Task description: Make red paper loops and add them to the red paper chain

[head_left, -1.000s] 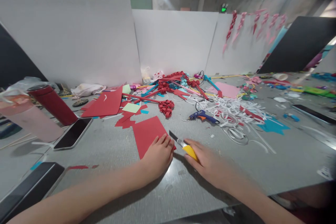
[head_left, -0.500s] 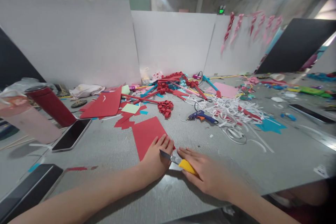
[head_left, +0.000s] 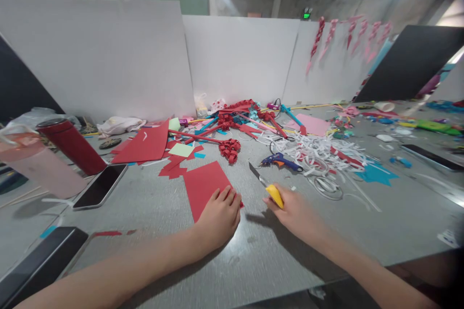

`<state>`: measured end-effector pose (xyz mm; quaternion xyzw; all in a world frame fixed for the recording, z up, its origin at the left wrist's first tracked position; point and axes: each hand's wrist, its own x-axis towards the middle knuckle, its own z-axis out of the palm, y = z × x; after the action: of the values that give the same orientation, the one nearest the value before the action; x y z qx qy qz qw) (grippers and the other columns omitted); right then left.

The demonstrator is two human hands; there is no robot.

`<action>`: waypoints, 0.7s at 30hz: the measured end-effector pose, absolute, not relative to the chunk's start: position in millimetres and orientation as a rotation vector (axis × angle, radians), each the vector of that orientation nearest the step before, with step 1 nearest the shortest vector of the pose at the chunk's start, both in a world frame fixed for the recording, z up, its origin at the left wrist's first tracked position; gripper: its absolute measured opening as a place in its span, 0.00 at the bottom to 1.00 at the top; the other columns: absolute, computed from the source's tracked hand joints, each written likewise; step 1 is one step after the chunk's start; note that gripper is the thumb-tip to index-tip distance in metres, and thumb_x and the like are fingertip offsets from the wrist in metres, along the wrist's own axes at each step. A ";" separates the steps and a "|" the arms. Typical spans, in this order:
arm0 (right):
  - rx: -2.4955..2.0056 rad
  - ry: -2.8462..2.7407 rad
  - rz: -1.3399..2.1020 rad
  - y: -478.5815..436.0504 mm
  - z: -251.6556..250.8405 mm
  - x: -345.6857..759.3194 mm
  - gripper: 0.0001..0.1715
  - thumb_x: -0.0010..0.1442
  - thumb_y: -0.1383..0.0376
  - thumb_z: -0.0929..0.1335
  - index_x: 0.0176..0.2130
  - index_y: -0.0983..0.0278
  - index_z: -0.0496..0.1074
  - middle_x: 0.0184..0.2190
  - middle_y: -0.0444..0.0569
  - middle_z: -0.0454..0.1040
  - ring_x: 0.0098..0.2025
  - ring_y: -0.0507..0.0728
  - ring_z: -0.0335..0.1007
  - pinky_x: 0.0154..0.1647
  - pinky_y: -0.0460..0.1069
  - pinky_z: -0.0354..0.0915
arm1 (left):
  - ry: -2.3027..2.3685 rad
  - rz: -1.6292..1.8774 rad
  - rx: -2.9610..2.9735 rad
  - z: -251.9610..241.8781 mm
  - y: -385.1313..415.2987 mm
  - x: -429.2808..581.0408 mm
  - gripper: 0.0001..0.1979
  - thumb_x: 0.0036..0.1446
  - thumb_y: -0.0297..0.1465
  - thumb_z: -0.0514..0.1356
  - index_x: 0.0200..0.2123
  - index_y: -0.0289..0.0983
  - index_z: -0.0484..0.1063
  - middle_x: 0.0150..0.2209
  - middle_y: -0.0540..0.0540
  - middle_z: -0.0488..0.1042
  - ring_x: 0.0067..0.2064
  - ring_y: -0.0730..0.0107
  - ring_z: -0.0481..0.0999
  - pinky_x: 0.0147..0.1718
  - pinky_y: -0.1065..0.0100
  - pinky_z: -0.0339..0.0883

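Note:
My right hand [head_left: 295,210] is closed round a utility knife with a yellow handle [head_left: 276,196]. The knife's bare blade [head_left: 256,172] points up and to the left, raised above the table. My left hand [head_left: 222,210] lies palm down on the lower right part of a red sheet of paper [head_left: 205,183], fingers stretched over it and close together. A small bit of red shows past its fingertips; the paper beneath the palm is hidden. A gap of bare tabletop separates the two hands.
A blue glue gun [head_left: 281,160] lies beyond my right hand, beside a heap of white paper strips [head_left: 319,154]. Red paper flowers [head_left: 230,149] lie further back. At left are a phone [head_left: 100,186], a red flask [head_left: 72,146] and a pink cup [head_left: 43,169].
My right hand has moved right and lifted, away from my left hand, and the knife has swung to point more upward. My left hand stays on the red paper.

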<state>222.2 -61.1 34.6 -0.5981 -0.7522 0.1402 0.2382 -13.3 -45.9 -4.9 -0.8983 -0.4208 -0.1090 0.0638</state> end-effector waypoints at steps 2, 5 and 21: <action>-1.695 -2.068 0.342 -60.2 37.6 224.7 0.11 0.68 0.57 0.65 0.40 0.62 0.69 0.30 0.48 0.75 0.32 0.57 0.71 0.31 0.48 0.53 | -1.262 -0.386 -2.722 -4.4 -43.9 -13.9 0.18 0.70 0.31 0.50 0.58 0.34 0.70 0.60 0.35 0.72 0.63 0.49 0.69 0.60 0.49 0.64; -1.755 -2.081 0.340 -67.2 44.0 225.5 0.15 0.68 0.52 0.64 0.39 0.61 0.69 0.28 0.48 0.75 0.30 0.57 0.71 0.29 0.48 0.51 | -1.258 -0.476 -2.757 -2.4 -39.8 -15.3 0.15 0.71 0.31 0.50 0.55 0.36 0.72 0.57 0.38 0.76 0.61 0.52 0.71 0.58 0.51 0.66; -1.800 -2.400 0.234 -116.6 37.1 246.8 0.22 0.71 0.46 0.59 0.42 0.57 0.71 0.27 0.48 0.78 0.27 0.60 0.75 0.26 0.50 0.46 | -1.279 -0.471 -2.749 -3.5 -35.1 -15.2 0.12 0.71 0.30 0.50 0.47 0.35 0.73 0.50 0.39 0.78 0.56 0.54 0.74 0.56 0.53 0.69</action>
<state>246.8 -116.6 37.1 -0.5969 -0.7958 0.0776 0.0660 -15.2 -35.1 -3.5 -0.8954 -0.4165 -0.1534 0.0365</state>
